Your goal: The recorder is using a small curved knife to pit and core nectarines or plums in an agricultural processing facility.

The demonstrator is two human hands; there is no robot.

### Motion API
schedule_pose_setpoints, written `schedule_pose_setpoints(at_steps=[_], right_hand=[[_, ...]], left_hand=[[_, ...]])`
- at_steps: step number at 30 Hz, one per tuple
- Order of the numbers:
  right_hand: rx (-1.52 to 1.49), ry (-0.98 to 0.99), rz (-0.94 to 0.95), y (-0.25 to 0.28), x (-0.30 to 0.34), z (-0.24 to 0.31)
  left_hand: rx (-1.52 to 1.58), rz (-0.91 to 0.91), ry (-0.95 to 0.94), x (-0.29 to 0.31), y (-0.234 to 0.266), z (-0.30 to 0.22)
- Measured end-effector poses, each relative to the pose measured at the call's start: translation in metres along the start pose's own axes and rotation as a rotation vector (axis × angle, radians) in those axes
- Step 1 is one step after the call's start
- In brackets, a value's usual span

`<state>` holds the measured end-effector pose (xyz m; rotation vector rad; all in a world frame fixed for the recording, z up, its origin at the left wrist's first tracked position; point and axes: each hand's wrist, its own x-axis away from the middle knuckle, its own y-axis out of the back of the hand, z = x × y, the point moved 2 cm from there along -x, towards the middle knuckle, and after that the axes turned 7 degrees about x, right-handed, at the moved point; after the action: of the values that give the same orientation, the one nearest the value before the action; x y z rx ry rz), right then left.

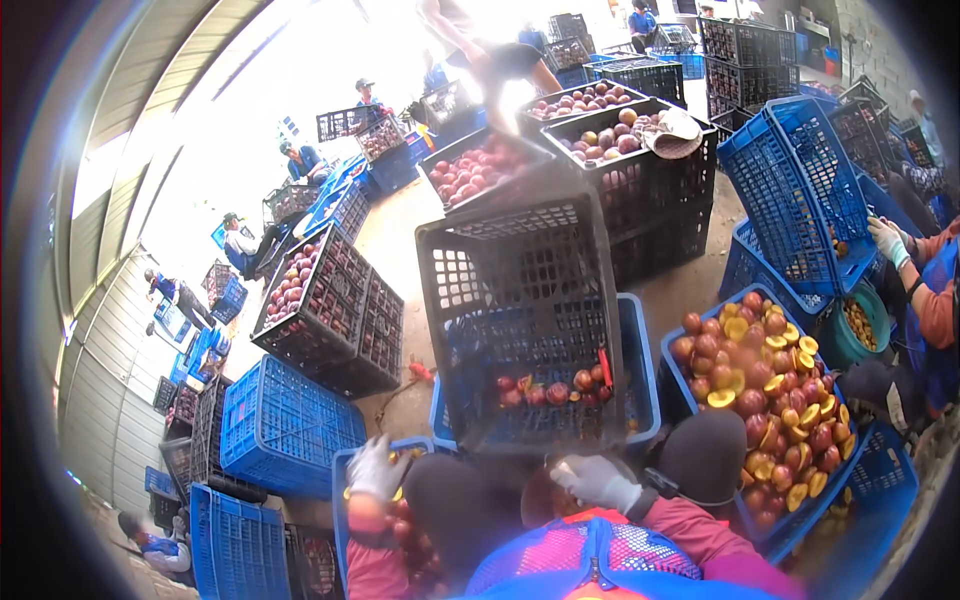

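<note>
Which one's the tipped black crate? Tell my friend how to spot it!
Find the person's knees, low in the middle. Just beyond them is the tipped black crate. Its open top faces the person, showing a few red plums, while the black crates behind it stand upright, heaped full.

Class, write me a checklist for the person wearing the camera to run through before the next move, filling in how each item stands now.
1. Hands gloved: ok; left hand and right hand are both covered in white.
2. Right hand's grip: cannot tell; the area beneath it is dark and blurred.
3. Fruit in front: ok; several pieces lie low in the black crate.
4. Black crate level: not ok; it sits tilted, its opening toward the person.
5. Room in the right-hand blue crate: not ok; it is heaped with whole and cut fruit.
</note>
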<state>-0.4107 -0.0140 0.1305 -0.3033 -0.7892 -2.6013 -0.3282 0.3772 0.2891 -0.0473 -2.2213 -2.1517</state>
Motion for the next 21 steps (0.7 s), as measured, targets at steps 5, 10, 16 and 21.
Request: schedule_pose_setpoints(at_steps=[5,10,16,21], right_hand=[[0.062,-0.058,-0.045,0.013,-0.011,-0.03],[0.077,-0.025,0.063,0.001,-0.018,-0.008],[0.094,-0.169,0.065,0.012,-0.037,-0.047],[0.155,-0.117,0.066,0.001,-0.046,-0.016]], left_hand=[[0.266,0.29,-0.329,-0.185,-0.082,-0.219],[0.043,0.324,-0.141,-0.296,-0.26,-0.204],[0.204,0.456,-0.06,-0.286,-0.334,-0.255],[0.223,0.324,-0.127,-0.309,-0.329,-0.186]])
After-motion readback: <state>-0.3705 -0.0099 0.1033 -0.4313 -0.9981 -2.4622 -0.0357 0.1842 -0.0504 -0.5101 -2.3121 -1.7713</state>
